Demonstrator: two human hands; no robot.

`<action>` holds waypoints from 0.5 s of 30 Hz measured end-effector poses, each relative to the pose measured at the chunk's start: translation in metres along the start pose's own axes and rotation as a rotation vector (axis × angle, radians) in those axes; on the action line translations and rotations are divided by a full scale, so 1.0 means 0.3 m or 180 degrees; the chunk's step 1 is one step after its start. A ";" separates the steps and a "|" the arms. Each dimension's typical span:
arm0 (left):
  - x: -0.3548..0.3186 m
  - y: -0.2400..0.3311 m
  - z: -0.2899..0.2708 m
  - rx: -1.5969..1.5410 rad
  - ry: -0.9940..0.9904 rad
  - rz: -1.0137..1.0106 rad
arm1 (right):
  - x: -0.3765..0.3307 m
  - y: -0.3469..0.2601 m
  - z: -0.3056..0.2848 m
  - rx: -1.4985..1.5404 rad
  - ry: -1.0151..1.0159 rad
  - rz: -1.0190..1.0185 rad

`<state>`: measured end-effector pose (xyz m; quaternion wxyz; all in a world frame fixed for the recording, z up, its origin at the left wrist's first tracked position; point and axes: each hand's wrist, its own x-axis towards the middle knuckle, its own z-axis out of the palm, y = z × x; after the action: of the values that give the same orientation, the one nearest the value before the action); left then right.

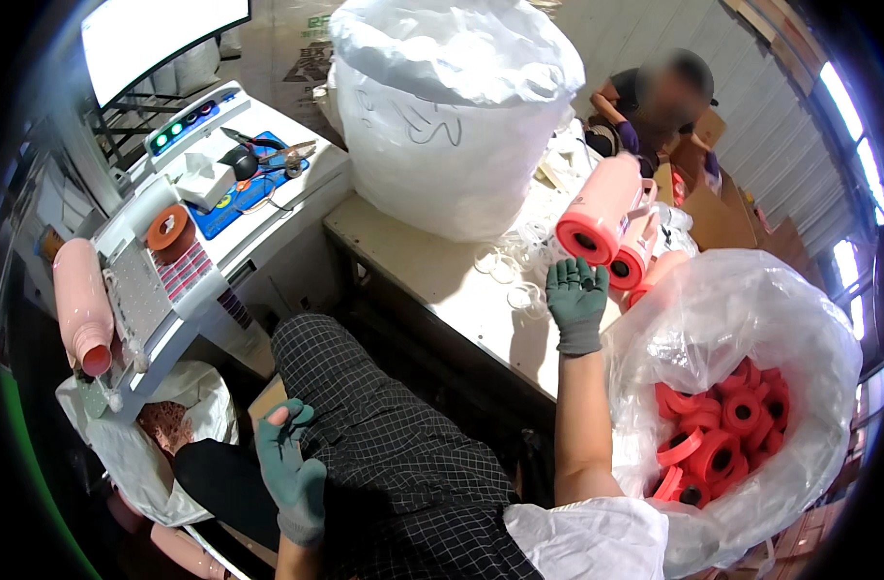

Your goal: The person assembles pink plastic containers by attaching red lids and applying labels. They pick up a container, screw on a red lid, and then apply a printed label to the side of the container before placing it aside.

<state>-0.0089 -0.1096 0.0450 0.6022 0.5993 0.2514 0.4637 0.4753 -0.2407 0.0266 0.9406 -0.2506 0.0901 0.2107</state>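
Our right hand (577, 295) is raised open beside the pink roll (597, 215) on the counter (432, 266), its grip holding nothing. We judge it best to take the roll around its middle. The roll is long, pale pink, with an orange end and dark core. Our left hand (292, 469) rests loose and empty, far from the roll.

A beige worktable (432, 261) bears pink rolls (597, 211) and white rings (519, 261).
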 end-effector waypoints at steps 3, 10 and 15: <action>-0.039 -0.011 -0.097 0.0804 0.0277 -0.0046 | -0.081 0.321 0.012 -0.0568 -0.1515 0.0997; -0.173 -0.069 -0.487 0.2270 0.1957 0.0295 | -0.666 0.739 -0.116 -0.2556 -0.1870 0.1534; -0.596 -0.333 -1.110 0.2282 0.4184 -0.0933 | -0.845 0.794 0.052 -0.3335 -0.2291 0.1287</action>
<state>-0.3484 -0.0857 -0.1473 0.1527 0.3193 0.7703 0.5304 0.1443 -0.1347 0.0066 0.6078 -0.5667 -0.2985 0.4694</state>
